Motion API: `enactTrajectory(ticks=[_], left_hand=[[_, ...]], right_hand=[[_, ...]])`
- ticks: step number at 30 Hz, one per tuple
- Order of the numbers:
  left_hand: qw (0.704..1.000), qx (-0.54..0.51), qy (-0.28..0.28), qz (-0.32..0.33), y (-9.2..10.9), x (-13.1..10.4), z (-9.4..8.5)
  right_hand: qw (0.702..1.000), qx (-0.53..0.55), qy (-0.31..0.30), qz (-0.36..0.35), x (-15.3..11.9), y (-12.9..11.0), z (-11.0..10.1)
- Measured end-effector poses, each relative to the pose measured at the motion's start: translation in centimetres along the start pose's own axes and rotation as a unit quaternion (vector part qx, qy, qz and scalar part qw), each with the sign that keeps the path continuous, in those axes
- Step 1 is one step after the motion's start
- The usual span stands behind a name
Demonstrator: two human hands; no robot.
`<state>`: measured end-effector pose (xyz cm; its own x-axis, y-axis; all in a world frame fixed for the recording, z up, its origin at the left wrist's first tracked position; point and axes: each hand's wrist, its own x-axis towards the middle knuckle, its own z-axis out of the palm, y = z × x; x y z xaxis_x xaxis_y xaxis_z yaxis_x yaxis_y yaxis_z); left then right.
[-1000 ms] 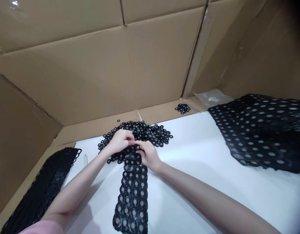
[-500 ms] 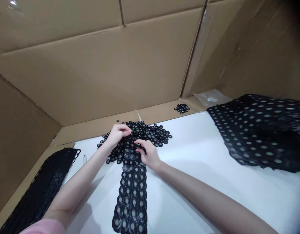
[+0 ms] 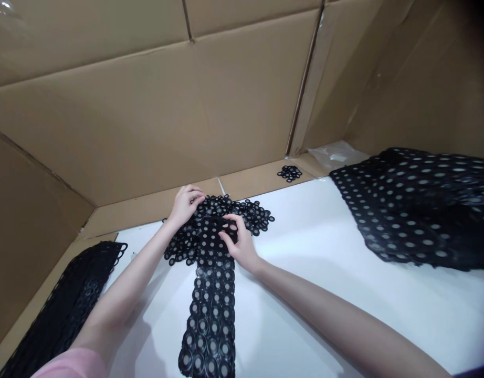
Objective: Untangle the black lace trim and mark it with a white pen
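Note:
A black strip [image 3: 212, 299] with rows of round holes runs down the middle of the white surface, its far end lying over a heap of small black rings [image 3: 255, 214]. My left hand [image 3: 183, 205] is at the far left edge of the heap, thumb and fingertips pressed together; what they hold, if anything, is too small to make out. My right hand [image 3: 241, 245] rests at the strip's far right edge, thumb and forefinger apart in a curve over it, with black material showing between them.
A small pile of rings [image 3: 290, 173] lies on the cardboard ledge beside a clear plastic bag [image 3: 336, 155]. A large black perforated sheet [image 3: 403, 220] covers the right side. A folded black piece [image 3: 61, 310] lies at the left. Cardboard walls [image 3: 147, 126] stand behind.
My left hand has moved away from the strip, up and to the left. My right hand has shifted slightly over the strip's far edge. The view has moved a little.

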<state>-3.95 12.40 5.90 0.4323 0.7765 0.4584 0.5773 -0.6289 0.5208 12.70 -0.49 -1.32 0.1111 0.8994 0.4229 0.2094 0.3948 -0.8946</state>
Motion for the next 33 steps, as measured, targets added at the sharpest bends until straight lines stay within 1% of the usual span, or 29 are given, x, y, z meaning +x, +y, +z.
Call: enactTrajectory(ticks=[2,3,5,7,9,10,13,15,20,23,25,30,33], left_hand=[[0.997,-0.018,0.031,0.065,0.9,-1.2,-0.5],[0.994,-0.042,0.029,0.097,1.4,-2.0,-0.7],[0.986,-0.070,0.000,0.154,2.2,-3.6,-1.0],[0.977,-0.059,-0.043,0.202,2.5,-5.1,-0.8],[0.972,-0.028,-0.074,0.223,2.3,-6.2,-0.2],[0.971,-0.012,-0.079,0.225,2.1,-6.6,0.2],[0.976,0.012,-0.066,0.208,1.6,-7.3,1.3],[0.981,0.002,-0.053,0.187,1.6,-7.5,1.8],[0.994,-0.044,-0.033,0.096,2.5,-7.6,1.8],[0.997,-0.056,-0.021,0.059,2.9,-7.6,1.8],[0.997,-0.052,-0.013,0.047,3.0,-7.7,2.0],[0.998,-0.025,0.010,0.054,3.2,-8.0,2.7],[0.998,-0.024,0.018,0.047,3.1,-8.0,2.7]], right_hand=[[1.000,0.010,0.015,0.007,0.1,0.1,0.0],[1.000,0.016,0.022,0.011,0.2,0.3,0.1],[0.999,0.032,0.035,0.022,0.3,0.6,0.2],[0.997,0.048,0.043,0.034,0.4,0.9,0.2],[0.996,0.061,0.048,0.038,0.4,1.0,0.2],[0.996,0.066,0.047,0.037,0.5,1.0,0.2],[0.996,0.076,0.041,0.031,0.5,0.9,0.0],[0.997,0.067,0.036,0.025,0.5,0.9,-0.1],[0.999,0.026,0.004,0.028,0.6,0.6,-0.2],[0.999,0.020,-0.014,0.031,0.6,0.5,-0.1],[0.999,0.017,-0.016,0.030,0.6,0.5,0.0],[1.000,0.012,-0.019,0.023,0.6,0.2,0.0],[1.000,0.012,-0.017,0.018,0.7,0.1,0.0]])
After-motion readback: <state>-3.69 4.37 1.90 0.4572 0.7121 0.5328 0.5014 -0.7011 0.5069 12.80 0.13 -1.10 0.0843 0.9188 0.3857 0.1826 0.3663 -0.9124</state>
